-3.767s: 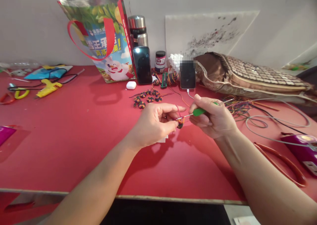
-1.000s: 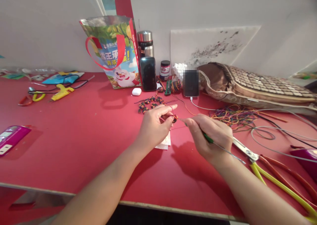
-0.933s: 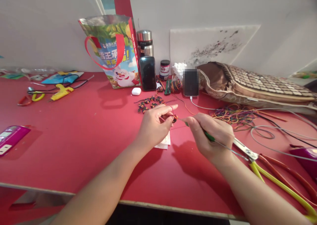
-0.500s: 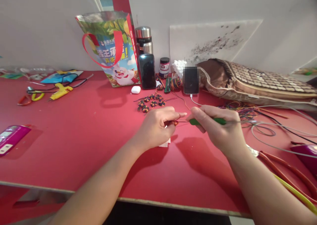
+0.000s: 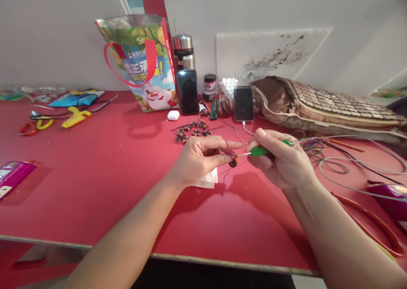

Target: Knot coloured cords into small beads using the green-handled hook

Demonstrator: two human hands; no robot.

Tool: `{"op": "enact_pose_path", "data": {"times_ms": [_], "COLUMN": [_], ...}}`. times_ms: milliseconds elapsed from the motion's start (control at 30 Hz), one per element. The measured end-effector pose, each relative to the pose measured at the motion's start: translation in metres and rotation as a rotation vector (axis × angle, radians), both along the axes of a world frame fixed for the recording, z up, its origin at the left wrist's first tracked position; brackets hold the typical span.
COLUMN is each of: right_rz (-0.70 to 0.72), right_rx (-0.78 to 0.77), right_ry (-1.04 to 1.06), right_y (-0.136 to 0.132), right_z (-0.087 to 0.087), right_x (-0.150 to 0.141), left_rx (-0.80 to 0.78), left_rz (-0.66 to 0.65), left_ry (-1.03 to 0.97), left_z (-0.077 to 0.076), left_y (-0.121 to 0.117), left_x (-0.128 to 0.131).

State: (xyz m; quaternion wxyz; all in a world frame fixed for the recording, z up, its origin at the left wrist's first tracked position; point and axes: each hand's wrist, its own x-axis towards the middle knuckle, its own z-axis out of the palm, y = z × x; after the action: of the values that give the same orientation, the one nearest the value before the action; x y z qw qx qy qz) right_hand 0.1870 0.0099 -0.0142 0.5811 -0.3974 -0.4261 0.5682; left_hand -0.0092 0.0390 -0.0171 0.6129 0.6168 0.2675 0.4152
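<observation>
Between the thumb and fingers of my left hand (image 5: 203, 155) is a small multicoloured crochet piece (image 5: 233, 161), dark with orange and red yarn. A reddish strand of yarn (image 5: 227, 145) runs up over the left index finger. My right hand (image 5: 281, 159) is closed round a crochet hook (image 5: 263, 151) with a green grip and a thin metal shaft at each end. The hook's left tip meets the crochet piece; exactly how it sits in the stitches is too small to tell. White paper (image 5: 206, 178) lies under my left hand.
Finished crochet rings (image 5: 195, 130) lie behind my hands, near a yarn ball (image 5: 225, 108). Two phones, one a propped black phone (image 5: 187, 91), stand farther back beside a shopping bag (image 5: 140, 64). Red-handled pliers (image 5: 375, 221) and a cable (image 5: 349, 159) lie right, a yellow glue gun (image 5: 74, 117) left.
The crochet piece has turned out from behind my left fingers and shows more. My right hand has rolled palm upward, tilting the hook. More of the white paper shows.
</observation>
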Motion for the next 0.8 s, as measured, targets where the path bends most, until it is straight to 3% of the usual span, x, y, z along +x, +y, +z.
{"op": "enact_pose_path", "data": {"times_ms": [100,200,533,633,800], "right_rz": [-0.048,-0.093,-0.161,-0.161,-0.144], "right_rx": [0.109,0.177,0.131,0.105,0.065], "right_ry": [-0.001,-0.006,0.043,0.053,0.083], "right_y": [-0.004,-0.008,-0.002,-0.001,-0.001], "right_z": [-0.003,-0.006,-0.019,-0.022,-0.022], "right_x": [-0.008,-0.015,-0.019,-0.021,-0.025], "left_rx": [-0.139,-0.21,-0.453,-0.467,-0.416], "left_rz": [0.034,0.08,0.01,0.019,0.164], "left_ry": [-0.163,-0.192,-0.307,-0.312,-0.276], "left_z": [-0.005,-0.007,0.008,0.006,0.004], "left_y": [-0.003,-0.007,-0.003,-0.002,-0.004], "left_x": [0.006,0.009,0.0,0.001,0.005]}}
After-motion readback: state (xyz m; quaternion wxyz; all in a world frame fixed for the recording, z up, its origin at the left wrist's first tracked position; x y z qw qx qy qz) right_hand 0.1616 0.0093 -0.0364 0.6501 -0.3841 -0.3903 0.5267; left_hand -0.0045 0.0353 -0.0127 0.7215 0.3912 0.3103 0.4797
